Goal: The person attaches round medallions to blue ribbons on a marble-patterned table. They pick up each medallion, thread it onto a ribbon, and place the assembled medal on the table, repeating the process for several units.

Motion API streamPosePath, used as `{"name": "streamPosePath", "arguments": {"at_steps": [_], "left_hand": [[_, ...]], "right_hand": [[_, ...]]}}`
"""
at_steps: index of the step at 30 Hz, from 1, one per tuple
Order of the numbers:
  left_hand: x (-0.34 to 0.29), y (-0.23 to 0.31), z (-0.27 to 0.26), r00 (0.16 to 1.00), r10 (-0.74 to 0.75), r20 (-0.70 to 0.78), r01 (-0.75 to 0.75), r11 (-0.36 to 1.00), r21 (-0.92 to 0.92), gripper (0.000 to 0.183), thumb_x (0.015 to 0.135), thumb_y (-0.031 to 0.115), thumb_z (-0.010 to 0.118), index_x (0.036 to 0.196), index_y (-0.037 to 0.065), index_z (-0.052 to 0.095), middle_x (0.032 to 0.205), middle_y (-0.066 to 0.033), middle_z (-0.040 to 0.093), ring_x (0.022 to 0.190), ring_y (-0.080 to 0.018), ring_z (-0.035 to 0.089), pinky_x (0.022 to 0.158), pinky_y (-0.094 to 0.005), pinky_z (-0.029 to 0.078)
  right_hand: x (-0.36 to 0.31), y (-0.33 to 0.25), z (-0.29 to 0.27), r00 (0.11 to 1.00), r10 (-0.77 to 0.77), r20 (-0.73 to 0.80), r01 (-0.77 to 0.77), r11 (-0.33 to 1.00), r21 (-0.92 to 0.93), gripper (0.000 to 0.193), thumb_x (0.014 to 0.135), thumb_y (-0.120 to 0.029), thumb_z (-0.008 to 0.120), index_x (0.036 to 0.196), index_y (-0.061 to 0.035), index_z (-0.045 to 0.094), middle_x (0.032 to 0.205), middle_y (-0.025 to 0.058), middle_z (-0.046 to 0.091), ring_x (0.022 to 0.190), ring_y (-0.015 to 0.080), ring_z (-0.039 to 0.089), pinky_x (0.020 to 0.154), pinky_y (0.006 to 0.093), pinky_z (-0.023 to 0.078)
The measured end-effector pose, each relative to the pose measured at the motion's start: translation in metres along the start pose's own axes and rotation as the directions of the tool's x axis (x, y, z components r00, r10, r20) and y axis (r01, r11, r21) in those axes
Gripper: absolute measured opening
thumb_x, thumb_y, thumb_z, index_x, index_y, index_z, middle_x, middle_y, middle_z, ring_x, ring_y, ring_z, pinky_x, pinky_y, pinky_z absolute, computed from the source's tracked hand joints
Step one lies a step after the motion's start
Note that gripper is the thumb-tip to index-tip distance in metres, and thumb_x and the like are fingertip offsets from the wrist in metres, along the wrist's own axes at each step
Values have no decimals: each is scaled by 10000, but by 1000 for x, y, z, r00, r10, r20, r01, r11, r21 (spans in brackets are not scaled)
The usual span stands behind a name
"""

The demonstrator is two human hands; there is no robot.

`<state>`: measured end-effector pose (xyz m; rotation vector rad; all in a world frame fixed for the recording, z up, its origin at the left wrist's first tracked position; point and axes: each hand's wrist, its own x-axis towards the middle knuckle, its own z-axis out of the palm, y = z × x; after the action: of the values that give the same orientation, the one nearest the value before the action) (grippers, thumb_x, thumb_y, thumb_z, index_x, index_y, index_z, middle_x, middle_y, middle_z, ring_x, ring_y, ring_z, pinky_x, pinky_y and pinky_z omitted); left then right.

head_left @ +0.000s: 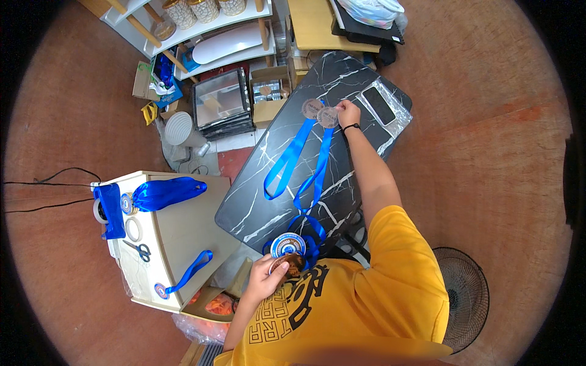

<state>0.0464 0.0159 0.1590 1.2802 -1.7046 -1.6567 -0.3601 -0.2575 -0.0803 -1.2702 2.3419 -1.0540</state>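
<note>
My left hand (264, 279) is close to my body, its thumb and fingers closed round a brown medal (294, 263). Just beyond this one, a medal with a blue-and-white face (287, 244) shows, with bunched blue ribbon (315, 229) beside it. At the far part of the black marbled table (253, 207), my right hand (349, 114) pinches the edge of a round grey-brown medal (328, 117). A second grey-brown medal (312, 108) lies just left of it. Looped blue ribbons (287, 165) run from both toward me.
A phone-like black slab (379, 105) lies on clear plastic at the table's right. On the cream cabinet (195, 226) at left are scissors (141, 251), a tape roll (133, 230), a blue tape dispenser (110, 213) and ribboned medals. A fan (461, 293) stands behind at right.
</note>
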Motion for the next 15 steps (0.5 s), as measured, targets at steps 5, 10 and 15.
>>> {"name": "streamPosePath", "arguments": {"at_steps": [5,10,15], "left_hand": [[0,-2,1,1000,3,2,-3,1000,-20,177,889,164,622,928,0,677,751,-115,615,656,-209,583,614,-323,439],[-2,-5,1,1000,-4,11,4,1000,12,180,889,170,620,924,3,676,744,-120,609,652,-214,584,610,-329,440],[-3,-6,5,999,-34,4,34,999,-36,241,915,208,588,872,-21,651,727,-92,551,668,-180,516,611,-328,393]], "right_hand": [[3,1,-4,1000,-16,5,16,998,-65,121,711,-162,746,782,-77,698,761,149,674,743,313,661,687,399,518],[-4,-14,-15,998,-12,-59,12,1000,-1,187,713,-115,727,895,-94,693,924,154,645,905,335,621,795,404,501],[-66,-36,-36,892,-403,206,404,914,37,314,703,5,621,985,-121,677,1060,130,590,1018,342,563,885,411,463]]}}
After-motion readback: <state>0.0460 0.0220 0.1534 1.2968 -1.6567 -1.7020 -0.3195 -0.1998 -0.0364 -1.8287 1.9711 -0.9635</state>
